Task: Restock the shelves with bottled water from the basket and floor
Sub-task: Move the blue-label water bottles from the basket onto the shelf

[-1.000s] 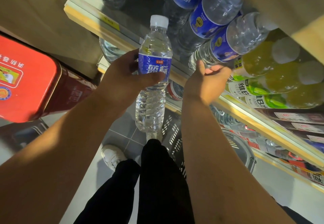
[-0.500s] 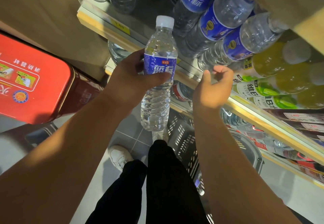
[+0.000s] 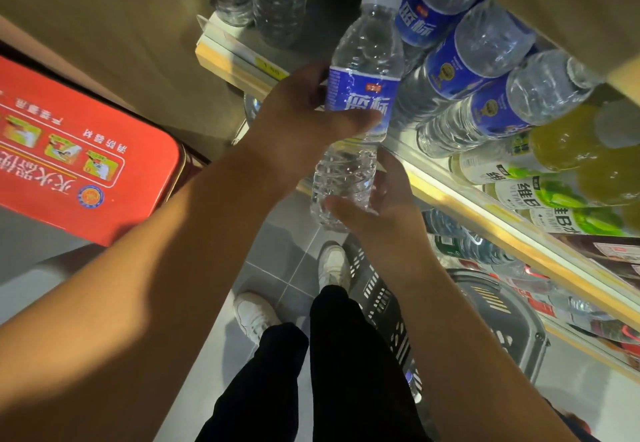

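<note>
Basket (image 3: 502,317) is sitting below the shelf (image 3: 450,192). Right hand (image 3: 377,213) is cupping the bottle (image 3: 360,95) low, fingers (image 3: 393,178) curling round it. Left hand (image 3: 304,123) is clamping the label. Bottle is hovering upright, just off the shelf edge. Judgement: lifting clear of the lip, keeping it vertical, setting it left of the shelved bottles (image 3: 485,60).

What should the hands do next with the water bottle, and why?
Probably slide the water bottle forward into the gap on the shelf, left of the blue-label bottles. The left hand grips its label and the right hand holds its base, right in front of the shelf edge.
</note>
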`<state>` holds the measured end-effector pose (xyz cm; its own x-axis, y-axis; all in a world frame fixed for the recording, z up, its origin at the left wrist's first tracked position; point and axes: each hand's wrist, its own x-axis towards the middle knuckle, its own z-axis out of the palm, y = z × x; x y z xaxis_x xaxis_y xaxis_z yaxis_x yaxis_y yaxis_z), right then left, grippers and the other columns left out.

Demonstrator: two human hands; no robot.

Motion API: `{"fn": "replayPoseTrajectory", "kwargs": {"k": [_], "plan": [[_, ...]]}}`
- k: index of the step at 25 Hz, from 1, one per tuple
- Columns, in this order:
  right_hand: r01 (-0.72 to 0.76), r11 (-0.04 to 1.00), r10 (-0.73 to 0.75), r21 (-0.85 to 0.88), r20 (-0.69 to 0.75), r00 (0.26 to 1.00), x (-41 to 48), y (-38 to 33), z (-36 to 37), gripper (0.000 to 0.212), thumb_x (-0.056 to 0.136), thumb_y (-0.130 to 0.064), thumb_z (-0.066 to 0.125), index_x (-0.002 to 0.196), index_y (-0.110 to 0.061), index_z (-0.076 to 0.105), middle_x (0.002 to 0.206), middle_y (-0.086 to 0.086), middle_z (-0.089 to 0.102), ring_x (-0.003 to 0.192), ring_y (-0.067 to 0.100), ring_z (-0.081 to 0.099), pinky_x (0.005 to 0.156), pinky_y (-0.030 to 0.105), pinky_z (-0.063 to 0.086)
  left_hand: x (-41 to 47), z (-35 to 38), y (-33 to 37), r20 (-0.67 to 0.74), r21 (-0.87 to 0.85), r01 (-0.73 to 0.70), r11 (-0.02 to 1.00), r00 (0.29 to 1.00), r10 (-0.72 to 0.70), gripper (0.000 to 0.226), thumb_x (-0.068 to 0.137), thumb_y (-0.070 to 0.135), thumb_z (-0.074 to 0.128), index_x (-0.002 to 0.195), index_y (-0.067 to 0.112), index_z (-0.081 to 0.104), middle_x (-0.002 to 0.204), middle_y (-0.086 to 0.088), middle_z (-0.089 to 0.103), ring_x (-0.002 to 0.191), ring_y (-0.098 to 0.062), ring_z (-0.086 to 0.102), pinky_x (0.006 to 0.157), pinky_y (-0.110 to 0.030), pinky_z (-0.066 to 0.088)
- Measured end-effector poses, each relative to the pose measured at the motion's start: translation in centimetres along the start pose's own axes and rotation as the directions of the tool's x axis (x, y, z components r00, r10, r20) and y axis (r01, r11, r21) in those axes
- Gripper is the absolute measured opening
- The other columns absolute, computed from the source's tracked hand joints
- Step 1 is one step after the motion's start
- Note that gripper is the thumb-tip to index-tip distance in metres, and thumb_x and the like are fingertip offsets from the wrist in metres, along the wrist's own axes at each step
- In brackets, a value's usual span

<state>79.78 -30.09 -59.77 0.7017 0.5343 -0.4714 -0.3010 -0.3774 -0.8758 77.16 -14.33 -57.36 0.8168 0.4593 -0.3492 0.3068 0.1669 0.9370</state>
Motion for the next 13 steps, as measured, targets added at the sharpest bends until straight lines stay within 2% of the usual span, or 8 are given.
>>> {"fn": "replayPoseTrajectory", "kwargs": {"k": [1,3,7,8,10,11,13], "plan": [[0.021,1.0,-0.02,0.016,-0.027,0.999,0.4,-0.2,0.3,0.076,0.067,-0.011,0.081,0.133,-0.03,0.049,0.117,-0.007,0.067,0.11,0.013,0.065,0.095,0.046,0.053,0.3,-0.1,0.1,0.013,-0.024,-0.025,0.999,1.0,0.026,0.066,0.062,0.04,0.08,0.12,0.014,0.064,0.109,-0.004,0.073,0.103,-0.023,0.069,0.092,-0.053,0.054],[0.064,0.998,-0.063,0.009,-0.086,0.994,1.3,-0.9,0.7,0.075,0.067,-0.009,0.079,0.134,-0.026,0.049,0.118,-0.004,0.068,0.11,0.016,0.065,0.099,0.049,0.051,1.0,-0.4,0.5,0.032,-0.083,-0.074,0.994,0.997,0.077,0.065,0.065,0.032,0.08,0.123,0.01,0.062,0.111,-0.008,0.072,0.105,-0.027,0.069,0.094,-0.054,0.053],[0.128,0.986,-0.146,-0.104,-0.188,0.971,3.1,-3.0,1.5,0.071,0.066,-0.013,0.08,0.115,-0.054,0.049,0.108,-0.026,0.066,0.105,0.001,0.063,0.097,0.042,0.052,2.0,-0.9,2.1,0.039,-0.109,-0.138,0.984,0.989,0.143,0.062,0.076,0.017,0.077,0.132,0.008,0.053,0.121,-0.007,0.068,0.111,-0.019,0.066,0.096,-0.042,0.055],[0.147,0.982,-0.169,-0.12,-0.203,0.965,3.5,-3.5,1.6,0.071,0.067,-0.013,0.08,0.116,-0.053,0.049,0.107,-0.029,0.065,0.104,-0.003,0.062,0.097,0.037,0.052,2.2,-1.1,2.5,0.045,-0.118,-0.155,0.981,0.986,0.161,0.063,0.078,0.017,0.077,0.134,0.01,0.05,0.124,-0.007,0.066,0.114,-0.019,0.064,0.097,-0.042,0.054],[0.191,0.972,-0.219,-0.14,-0.222,0.95,4.1,-4.3,2.0,0.071,0.071,-0.007,0.079,0.127,-0.039,0.049,0.107,-0.03,0.064,0.102,-0.008,0.06,0.094,0.024,0.051,2.5,-1.7,3.0,0.043,-0.146,-0.165,0.975,0.984,0.173,0.064,0.08,0.018,0.076,0.136,0.012,0.046,0.128,-0.008,0.064,0.117,-0.021,0.063,0.098,-0.044,0.053],[0.208,0.966,-0.24,-0.153,-0.238,0.941,4.3,-4.7,2.2,0.072,0.072,-0.006,0.078,0.132,-0.033,0.048,0.109,-0.028,0.064,0.101,-0.009,0.06,0.093,0.023,0.051,2.7,-1.9,3.2,0.041,-0.158,-0.167,0.973,0.984,0.175,0.065,0.081,0.017,0.075,0.137,0.011,0.045,0.129,-0.009,0.063,0.117,-0.021,0.063,0.097,-0.045,0.054],[0.241,0.955,-0.283,-0.172,-0.284,0.916,4.9,-5.2,2.2,0.072,0.071,-0.005,0.078,0.133,-0.028,0.048,0.11,-0.027,0.064,0.1,-0.008,0.061,0.095,0.03,0.052,3.2,-2.1,3.4,0.013,-0.169,-0.188,0.967,0.981,0.193,0.07,0.078,0.015,0.076,0.139,0.006,0.043,0.129,-0.011,0.062,0.117,-0.023,0.063,0.094,-0.045,0.055]]}}
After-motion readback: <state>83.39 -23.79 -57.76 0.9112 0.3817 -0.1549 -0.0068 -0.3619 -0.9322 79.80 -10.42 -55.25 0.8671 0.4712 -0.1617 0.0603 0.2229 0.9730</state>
